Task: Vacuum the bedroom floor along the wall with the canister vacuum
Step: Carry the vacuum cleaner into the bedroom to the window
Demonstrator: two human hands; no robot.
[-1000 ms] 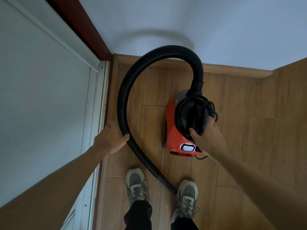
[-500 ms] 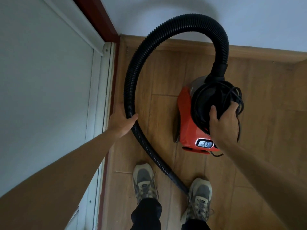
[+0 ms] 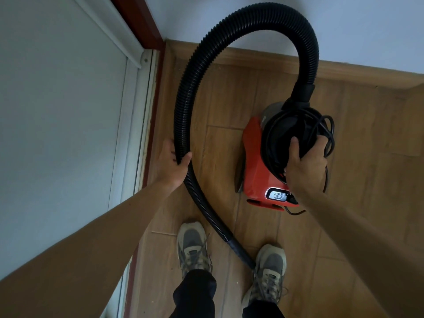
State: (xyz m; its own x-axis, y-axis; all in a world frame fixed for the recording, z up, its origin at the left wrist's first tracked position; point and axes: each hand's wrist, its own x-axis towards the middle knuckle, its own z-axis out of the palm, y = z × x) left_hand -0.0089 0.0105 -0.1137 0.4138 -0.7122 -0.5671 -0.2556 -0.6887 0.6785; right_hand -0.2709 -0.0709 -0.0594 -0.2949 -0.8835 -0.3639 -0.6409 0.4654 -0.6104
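Gripping hose [image 3: 182, 115] — and canister [image 3: 252, 171].

Grey sneakers [image 3: 192, 249], dark trousers [image 3: 195, 292], white door frame [image 3: 135, 111], red-brown trim [image 3: 137, 21]

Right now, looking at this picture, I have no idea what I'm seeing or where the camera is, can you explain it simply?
The camera sits on a person's head and looks down, so you see their own arms and shoes. No robot here, only two bare hands. The left hand has its grip round a black ribbed hose, which arcs over into a red canister vacuum. The right hand grips that vacuum by its black top, where a power cord is wound. Below is a wooden floor, with a baseboard and pale wall ahead. Whether the vacuum rests on the floor or is lifted, I cannot tell.
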